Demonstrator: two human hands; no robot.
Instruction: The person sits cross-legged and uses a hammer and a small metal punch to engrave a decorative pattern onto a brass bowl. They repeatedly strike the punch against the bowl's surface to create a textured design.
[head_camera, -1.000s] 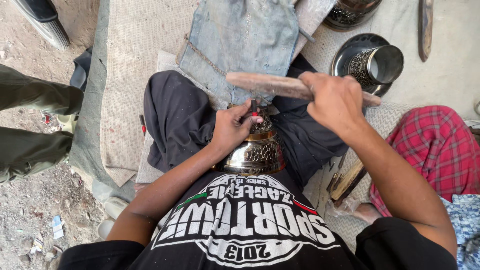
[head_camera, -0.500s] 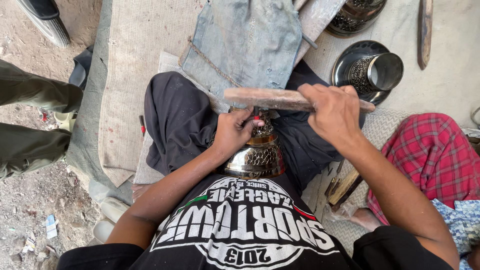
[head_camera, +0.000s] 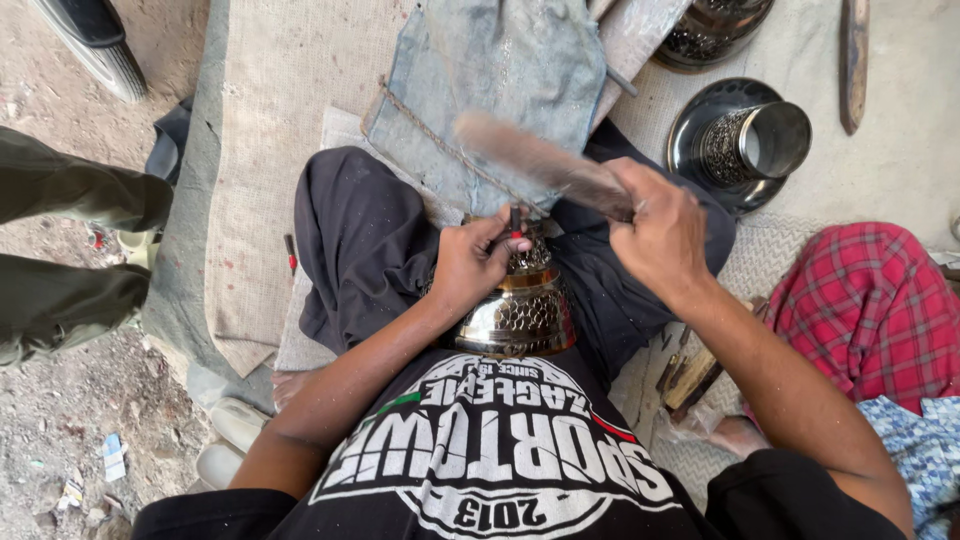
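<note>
Black T-shirt (head_camera: 490, 470) showing a large round white printed emblem with a small red and green mark, lying across the person's chest at the bottom, small scraps of blue and white paper litter (head_camera: 112, 457) lying on the dirt at lower left

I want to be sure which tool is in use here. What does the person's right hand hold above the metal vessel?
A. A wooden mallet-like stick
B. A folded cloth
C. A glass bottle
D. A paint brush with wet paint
A: the right hand grips a long brown wooden stick, blurred, above the patterned metal vessel, while the left hand sets a thin punch on it.
</note>
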